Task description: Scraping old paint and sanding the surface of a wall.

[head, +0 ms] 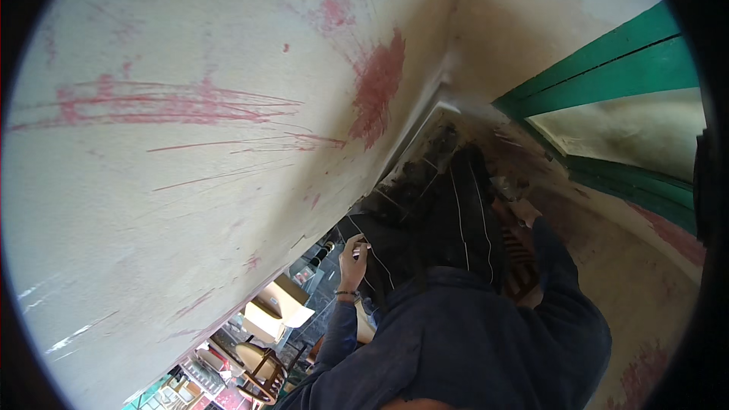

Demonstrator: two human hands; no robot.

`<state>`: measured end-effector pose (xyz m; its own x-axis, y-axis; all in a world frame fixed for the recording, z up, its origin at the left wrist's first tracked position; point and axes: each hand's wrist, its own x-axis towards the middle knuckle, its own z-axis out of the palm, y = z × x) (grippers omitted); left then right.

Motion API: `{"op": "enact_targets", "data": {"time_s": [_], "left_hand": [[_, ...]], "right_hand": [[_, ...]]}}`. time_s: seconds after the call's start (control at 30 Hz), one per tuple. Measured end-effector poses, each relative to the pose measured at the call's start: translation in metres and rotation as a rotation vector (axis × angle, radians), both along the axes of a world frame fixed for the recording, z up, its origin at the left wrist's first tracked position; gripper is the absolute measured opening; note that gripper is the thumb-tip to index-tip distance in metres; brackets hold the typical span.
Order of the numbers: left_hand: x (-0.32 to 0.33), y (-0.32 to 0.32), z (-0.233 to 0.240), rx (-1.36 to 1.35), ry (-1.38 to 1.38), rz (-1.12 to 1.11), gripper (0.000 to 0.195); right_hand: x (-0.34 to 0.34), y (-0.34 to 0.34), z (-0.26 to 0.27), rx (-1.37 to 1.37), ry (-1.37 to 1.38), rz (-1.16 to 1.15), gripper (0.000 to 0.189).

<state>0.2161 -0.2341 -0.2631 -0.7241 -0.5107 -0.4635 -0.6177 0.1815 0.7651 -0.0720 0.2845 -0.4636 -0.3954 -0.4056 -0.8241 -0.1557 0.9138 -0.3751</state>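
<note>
My left hand (353, 262), with a bracelet at the wrist, is raised beside my left thigh, its fingers bent; a small pale item may be between the fingers, too small to tell. My right hand (527, 212) is out to the right near the wall, below the green-framed window or shutter. It is beside a small, dim, glassy-looking thing (506, 187); whether the hand grips it cannot be told. Dark trousers with white side lines (455, 222) cover my legs, between the two hands. A slatted reddish-brown wooden piece (519, 265) stands beside my right leg.
A pale wall with red paint marks (188, 102) rises close on the left and meets another in a corner ahead. The green wooden frame (603, 68) juts in at the upper right. An open cardboard box (276, 307) and a wooden chair (262, 367) are at the lower left.
</note>
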Motion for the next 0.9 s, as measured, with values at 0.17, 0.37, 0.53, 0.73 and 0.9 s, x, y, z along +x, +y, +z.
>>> {"op": "enact_targets", "data": {"time_s": [0.17, 0.37, 0.53, 0.73, 0.9], "left_hand": [[-0.046, 0.002, -0.012, -0.114, 0.215, -0.193, 0.033], [-0.075, 0.019, -0.021, -0.191, 0.475, -0.475, 0.037], [-0.061, 0.022, -0.06, -0.205, 0.541, -0.633, 0.043], [-0.054, 0.059, -0.107, -0.33, 0.556, -0.307, 0.035], [-0.025, 0.11, -0.116, -0.372, 0.612, 0.019, 0.03]], "right_hand": [[0.016, -0.044, 0.04, 0.143, 0.294, -0.58, 0.037], [0.033, -0.067, 0.081, -0.007, 0.6, -0.519, 0.033], [0.04, -0.045, 0.072, -0.132, 0.625, -0.645, 0.025], [0.045, -0.041, 0.078, -0.29, 0.63, -0.67, 0.026], [0.053, -0.074, 0.09, -0.486, 0.9, -0.497, 0.02]]}}
